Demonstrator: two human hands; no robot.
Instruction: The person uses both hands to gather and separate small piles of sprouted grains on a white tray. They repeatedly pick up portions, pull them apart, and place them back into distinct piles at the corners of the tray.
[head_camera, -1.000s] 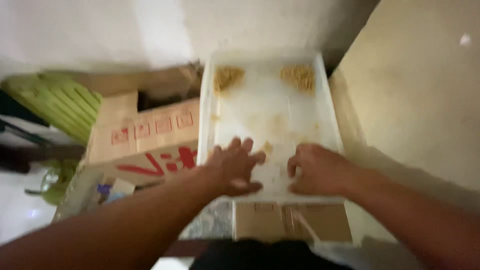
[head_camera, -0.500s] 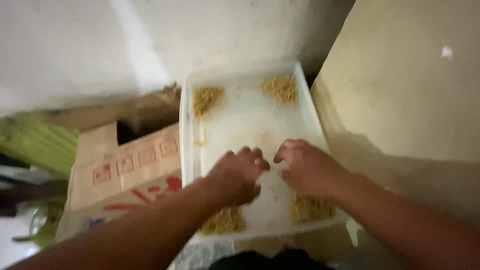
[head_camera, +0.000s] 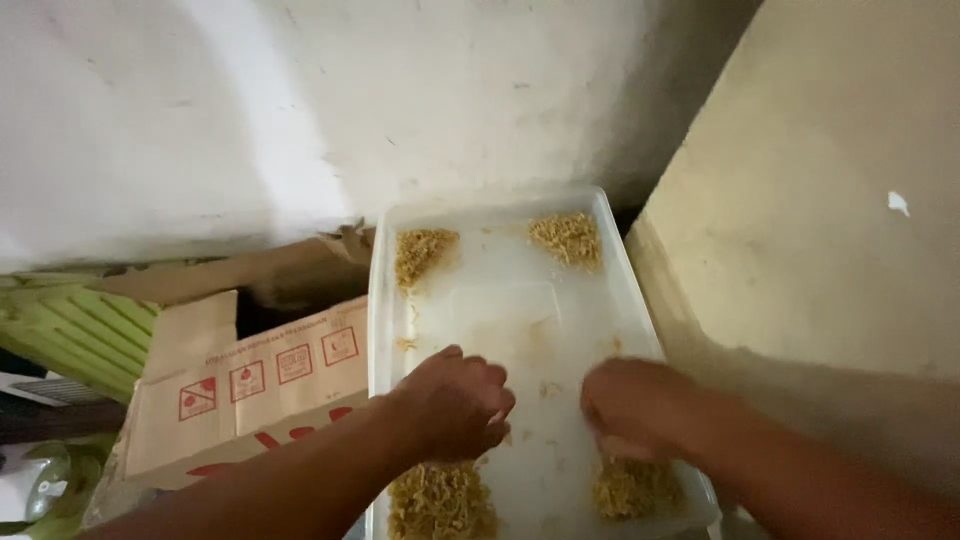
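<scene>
Shallow translucent white plastic tray (head_camera: 520, 310) as landmark; four yellowish noodle clumps, one per corner: far-left (head_camera: 423, 252), far-right (head_camera: 568, 238), near-left (head_camera: 440, 502), near-right (head_camera: 632, 488); left hand (head_camera: 455, 405) over tray's near-left part, fingers curled, grasp cannot be told; right hand (head_camera: 630, 405) likewise, blurred; printed brown cardboard box (head_camera: 250, 385) left of tray.

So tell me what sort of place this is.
Probably a cramped storage or back-room corner used for handling food. A white plastic tray holding clumps of yellow noodles sits against bare, scuffed walls, beside an opened cardboard box. Both hands, left hand and right hand, work over the tray.
</scene>
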